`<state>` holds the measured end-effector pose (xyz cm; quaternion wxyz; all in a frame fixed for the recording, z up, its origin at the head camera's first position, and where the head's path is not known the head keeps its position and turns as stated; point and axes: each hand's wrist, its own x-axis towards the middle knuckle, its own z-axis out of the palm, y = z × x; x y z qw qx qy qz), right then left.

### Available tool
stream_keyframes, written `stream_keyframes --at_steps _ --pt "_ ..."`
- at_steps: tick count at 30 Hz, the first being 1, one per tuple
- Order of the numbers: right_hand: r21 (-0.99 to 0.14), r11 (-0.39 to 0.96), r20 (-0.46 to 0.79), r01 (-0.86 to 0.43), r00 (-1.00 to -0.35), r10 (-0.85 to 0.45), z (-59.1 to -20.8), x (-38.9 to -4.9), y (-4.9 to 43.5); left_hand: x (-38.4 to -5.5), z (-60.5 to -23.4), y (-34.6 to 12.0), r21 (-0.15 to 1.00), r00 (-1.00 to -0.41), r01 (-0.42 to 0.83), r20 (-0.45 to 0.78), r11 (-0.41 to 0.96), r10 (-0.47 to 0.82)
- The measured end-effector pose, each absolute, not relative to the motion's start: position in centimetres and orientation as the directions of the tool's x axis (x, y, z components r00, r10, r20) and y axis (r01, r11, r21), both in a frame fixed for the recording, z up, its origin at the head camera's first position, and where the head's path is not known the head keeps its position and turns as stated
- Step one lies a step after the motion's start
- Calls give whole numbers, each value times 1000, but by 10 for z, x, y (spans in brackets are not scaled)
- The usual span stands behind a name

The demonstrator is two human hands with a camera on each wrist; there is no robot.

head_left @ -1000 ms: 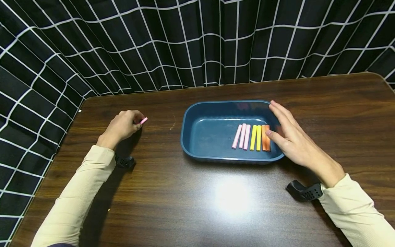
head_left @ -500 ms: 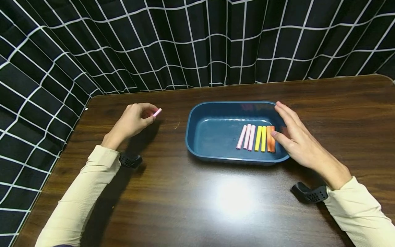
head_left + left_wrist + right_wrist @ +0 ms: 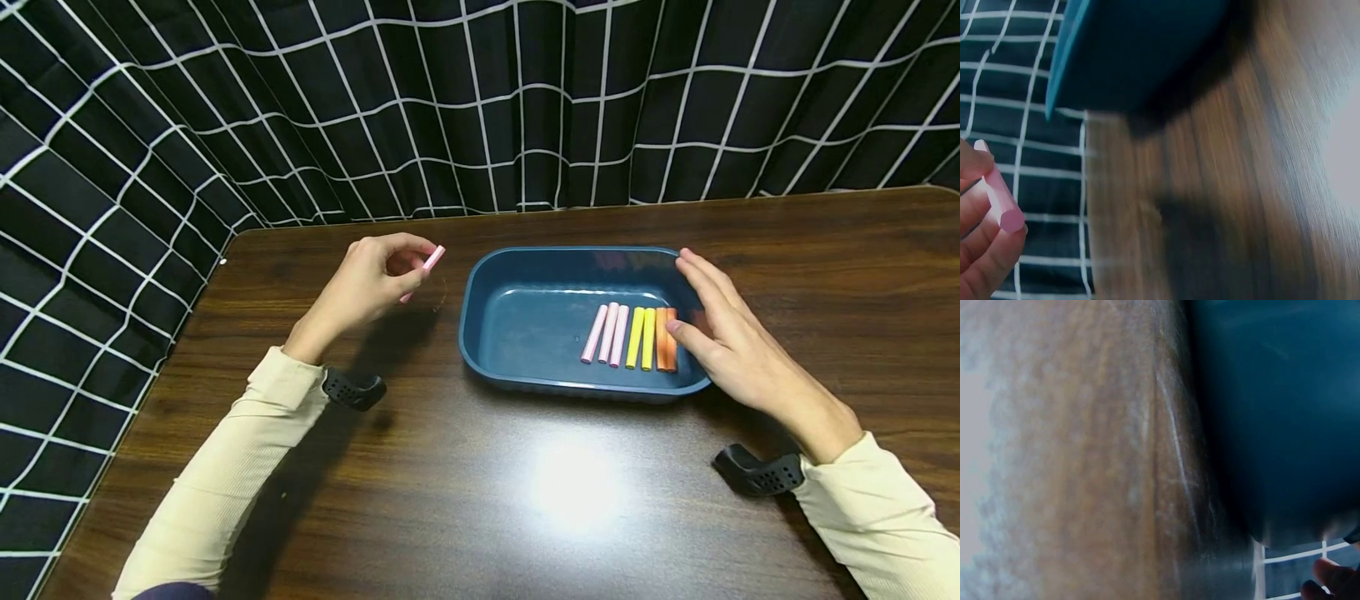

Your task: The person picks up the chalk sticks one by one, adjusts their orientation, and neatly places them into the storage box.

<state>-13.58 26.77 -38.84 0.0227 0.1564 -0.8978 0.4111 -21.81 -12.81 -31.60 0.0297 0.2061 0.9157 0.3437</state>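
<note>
A pink chalk stick (image 3: 433, 257) is pinched between the thumb and fingers of my left hand (image 3: 367, 279), raised above the table left of the blue tray (image 3: 517, 333). Up close in the left wrist view, the same chalk (image 3: 1002, 197) shows its flat round end. Inside the tray's right half, several sticks lie side by side: pink chalks (image 3: 604, 333), yellow chalks (image 3: 641, 337) and orange chalks (image 3: 666, 339). My right hand (image 3: 731, 358) rests at the tray's right end, fingers extended along the rim and thumb reaching over it near the orange chalks.
The brown wooden table (image 3: 450, 467) has a bright glare in front of the tray. Behind and to the left hangs a black curtain (image 3: 420, 100) with a white grid. Small specks lie on the tabletop. A black strap (image 3: 757, 472) is on the right wrist.
My left hand has lifted the pink chalk from the table and carried it right, toward the tray. The right hand stays at the tray's right end. The head view has shifted slightly.
</note>
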Motion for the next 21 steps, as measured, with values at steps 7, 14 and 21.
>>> stream_keyframes --at_steps 7,14,21 --pt "-722 618 186 -310 -948 -258 -389 -136 269 -213 -307 -93 728 -897 347 73 591 437" --pt "-720 613 203 -326 -943 -263 -391 -135 269 -210 -307 -65 722 -879 364 58 588 473" --pt "-728 610 191 -313 -947 -258 -390 -136 267 -211 -312 -53 715 -862 383 50 584 504"
